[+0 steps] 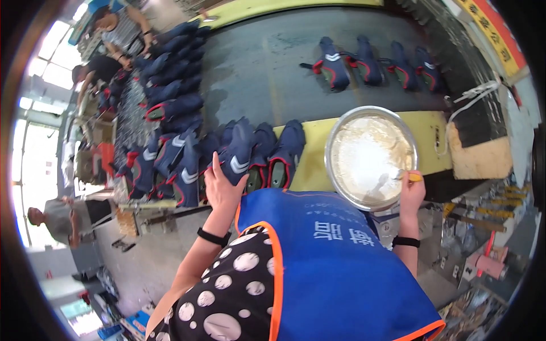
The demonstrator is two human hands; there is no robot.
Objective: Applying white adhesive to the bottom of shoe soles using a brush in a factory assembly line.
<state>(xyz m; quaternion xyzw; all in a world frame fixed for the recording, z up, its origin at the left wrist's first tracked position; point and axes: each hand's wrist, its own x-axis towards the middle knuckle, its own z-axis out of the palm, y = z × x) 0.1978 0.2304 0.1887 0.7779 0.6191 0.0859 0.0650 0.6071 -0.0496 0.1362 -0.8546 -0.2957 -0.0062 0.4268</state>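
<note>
White characters (pixel 327 231) were printed across the smooth blue apron (pixel 318 284), which was edged in orange, and dark lettering ran over a yellow-and-red sign (pixel 493 35) at the upper right. The left hand (pixel 223 190) had its thumb and forefinger parted, at the lower end of a navy shoe (pixel 238 149) marked with white chevrons; whether they pressed on it could not be told. That shoe stood in a crowded row at the near edge of the dull, grey-green conveyor belt (pixel 250 74), beside others with red-trimmed openings. The right hand (pixel 412 196) was closed on a yellow-handled tool (pixel 416 177), its far end over or in the creamy, glare-whitened paste (pixel 364 150) filling a round metal bowl (pixel 328 153). The bowl sat on a flat yellow-green ledge (pixel 315 139); four more navy shoes (pixel 333 71) lay spaced out on the belt beyond.
</note>
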